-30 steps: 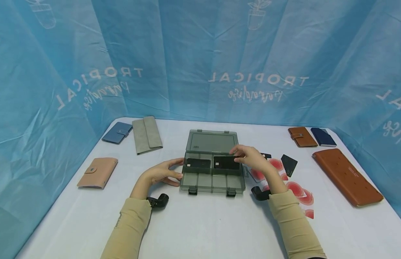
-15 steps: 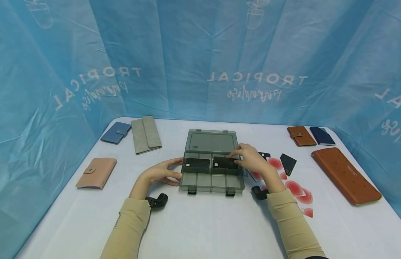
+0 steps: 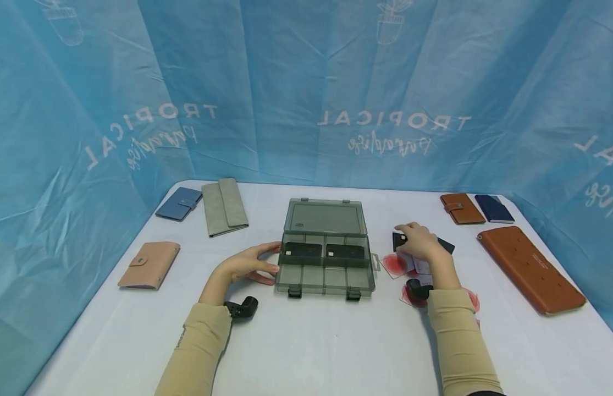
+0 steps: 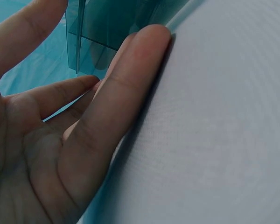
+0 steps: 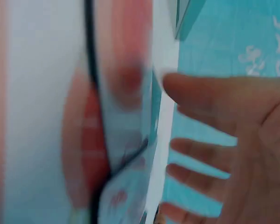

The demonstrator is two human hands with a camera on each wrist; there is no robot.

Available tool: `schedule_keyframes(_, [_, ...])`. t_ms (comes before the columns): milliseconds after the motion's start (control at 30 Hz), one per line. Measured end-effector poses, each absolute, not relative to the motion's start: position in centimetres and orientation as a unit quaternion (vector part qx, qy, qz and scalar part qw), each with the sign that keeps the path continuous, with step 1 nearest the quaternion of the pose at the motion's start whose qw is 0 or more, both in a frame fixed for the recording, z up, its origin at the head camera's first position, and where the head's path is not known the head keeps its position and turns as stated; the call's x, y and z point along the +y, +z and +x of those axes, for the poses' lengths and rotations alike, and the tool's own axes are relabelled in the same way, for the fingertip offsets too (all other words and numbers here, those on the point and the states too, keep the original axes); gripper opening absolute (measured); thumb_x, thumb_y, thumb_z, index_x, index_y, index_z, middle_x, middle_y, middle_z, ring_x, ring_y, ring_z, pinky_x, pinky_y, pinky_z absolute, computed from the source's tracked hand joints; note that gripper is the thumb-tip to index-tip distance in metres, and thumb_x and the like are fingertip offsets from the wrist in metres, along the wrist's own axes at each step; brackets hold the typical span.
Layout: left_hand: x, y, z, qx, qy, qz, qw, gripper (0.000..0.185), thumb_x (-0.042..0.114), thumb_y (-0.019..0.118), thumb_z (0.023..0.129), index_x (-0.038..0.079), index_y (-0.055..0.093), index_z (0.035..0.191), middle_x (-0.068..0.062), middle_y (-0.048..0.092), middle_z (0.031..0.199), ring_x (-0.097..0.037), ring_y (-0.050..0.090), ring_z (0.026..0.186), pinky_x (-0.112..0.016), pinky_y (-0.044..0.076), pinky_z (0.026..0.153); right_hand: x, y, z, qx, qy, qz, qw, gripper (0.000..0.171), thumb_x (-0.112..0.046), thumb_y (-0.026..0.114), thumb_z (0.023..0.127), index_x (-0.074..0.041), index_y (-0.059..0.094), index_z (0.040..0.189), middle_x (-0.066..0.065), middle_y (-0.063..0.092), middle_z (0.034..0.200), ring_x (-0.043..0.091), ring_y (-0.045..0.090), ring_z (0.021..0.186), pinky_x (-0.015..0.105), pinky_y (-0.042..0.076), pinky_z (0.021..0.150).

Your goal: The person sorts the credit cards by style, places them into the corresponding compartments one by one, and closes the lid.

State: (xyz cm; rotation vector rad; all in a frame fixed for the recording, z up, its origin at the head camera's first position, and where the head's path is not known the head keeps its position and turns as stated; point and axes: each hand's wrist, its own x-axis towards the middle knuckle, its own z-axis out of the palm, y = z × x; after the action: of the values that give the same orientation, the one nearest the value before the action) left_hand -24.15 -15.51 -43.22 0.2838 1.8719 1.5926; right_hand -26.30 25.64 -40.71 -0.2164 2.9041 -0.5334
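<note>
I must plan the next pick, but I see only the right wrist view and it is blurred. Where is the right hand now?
Observer: The right hand is over the loose cards on the table, right of the grey box.
Operator: Is it holding a card?
Observer: I cannot tell; its fingers rest at a dark card, and your view shows them spread.
Operator: What is in the box?
Observer: Two dark cards, one in the rear left compartment, one in the rear right; the front compartments look bare.
Operator: And the left hand?
Observer: The left hand touches the box's left wall, fingers relaxed.
</note>
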Motion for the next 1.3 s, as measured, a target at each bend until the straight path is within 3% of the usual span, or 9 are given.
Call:
schedule_keyframes(100, [-15.5,-43.2,-24.1,0.715,0.608,0.109,0.329,0.080,0.004,0.063,0.085,0.006,0.015,0.149,-0.018,0.011,0.152,-0.023,0.059,0.093,-0.043,0.055,0.080,26.8,-41.0,-26.2,0.975,-0.156,-0.034,0.151,0.076,-0.025,0.069,0.078,-0.001,0.034,0.141,0.033,0.030,0.137,0.053,0.028,0.122,0.076,0.020,0.094])
schedule_keyframes(233, [-15.5,-43.3,-24.1,0.716,0.608,0.109,0.326,0.080,0.004,0.063,0.085,0.006,0.015,0.148,-0.018,0.011,0.152,-0.023,0.059,0.093,-0.043,0.055,0.080,27.3,-41.1,-26.3,0.974,-0.139,-0.025,0.177,0.088,-0.031,0.076,0.069,-0.003,0.034,0.141,0.033,0.032,0.133,0.052,0.029,0.119,0.077,0.023,0.091])
schedule_keyframes(367, [-15.5,-43.3,-24.2,0.716,0.609,0.106,0.324,0.080,0.004,0.064,0.085,0.006,0.015,0.148,-0.017,0.012,0.152,-0.023,0.059,0.093,-0.043,0.055,0.080,27.4,-41.0,-26.4,0.975,-0.141,-0.024,0.169,0.088,-0.032,0.082,0.063,-0.004,0.042,0.136,0.032,0.036,0.125,0.049,0.033,0.113,0.074,0.029,0.088])
schedule_keyframes(533, [-15.6,-43.2,-24.2,0.718,0.606,0.108,0.325,0.081,0.004,0.064,0.085,0.005,0.014,0.148,-0.018,0.010,0.153,-0.023,0.059,0.094,-0.043,0.055,0.080,27.6,-41.1,-26.5,0.969,-0.206,-0.036,0.129,0.078,-0.027,0.084,0.062,0.000,0.048,0.126,0.032,0.032,0.127,0.047,0.028,0.112,0.072,0.028,0.087])
schedule_keyframes(667, [-15.5,-43.3,-24.2,0.718,0.605,0.109,0.326,0.081,0.004,0.063,0.085,0.005,0.014,0.148,-0.018,0.010,0.153,-0.023,0.058,0.095,-0.043,0.055,0.080,27.7,-41.1,-26.6,0.954,-0.271,-0.052,0.114,0.072,-0.024,0.081,0.067,0.001,0.044,0.124,0.029,0.038,0.124,0.045,0.032,0.111,0.069,0.031,0.086])
schedule_keyframes(867, [-15.5,-43.4,-24.2,0.717,0.606,0.112,0.324,0.081,0.005,0.064,0.084,0.006,0.015,0.148,-0.018,0.011,0.153,-0.024,0.059,0.095,-0.043,0.055,0.080,28.0,-40.8,-26.7,0.908,-0.390,-0.048,0.145,0.058,-0.010,0.060,0.085,0.000,0.028,0.132,0.033,0.037,0.130,0.045,0.038,0.116,0.063,0.034,0.098])
schedule_keyframes(1000, [-15.6,-43.5,-24.3,0.717,0.607,0.111,0.325,0.081,0.006,0.065,0.084,0.006,0.015,0.148,-0.017,0.011,0.153,-0.023,0.059,0.093,-0.043,0.055,0.081,28.0,-40.2,-26.6,0.893,-0.438,-0.027,0.100,0.058,-0.001,0.054,0.086,-0.001,0.025,0.137,0.034,0.037,0.129,0.045,0.041,0.116,0.063,0.031,0.100])
schedule_keyframes(1133, [-15.6,-43.5,-24.3,0.716,0.608,0.111,0.326,0.081,0.006,0.064,0.085,0.006,0.015,0.149,-0.017,0.011,0.153,-0.022,0.059,0.092,-0.043,0.055,0.081,27.4,-39.4,-26.4,0.884,-0.466,0.013,0.036,0.052,-0.004,0.056,0.089,0.003,0.034,0.136,0.028,0.046,0.119,0.039,0.049,0.104,0.054,0.041,0.096])
schedule_keyframes(1300, [-15.6,-43.5,-24.4,0.717,0.607,0.112,0.325,0.081,0.006,0.064,0.085,0.007,0.015,0.149,-0.017,0.011,0.153,-0.023,0.059,0.093,-0.043,0.055,0.081,26.3,-38.4,-26.1,0.878,-0.477,0.035,-0.003,0.047,-0.020,0.057,0.092,0.006,0.045,0.129,0.024,0.053,0.114,0.032,0.055,0.101,0.044,0.047,0.094])
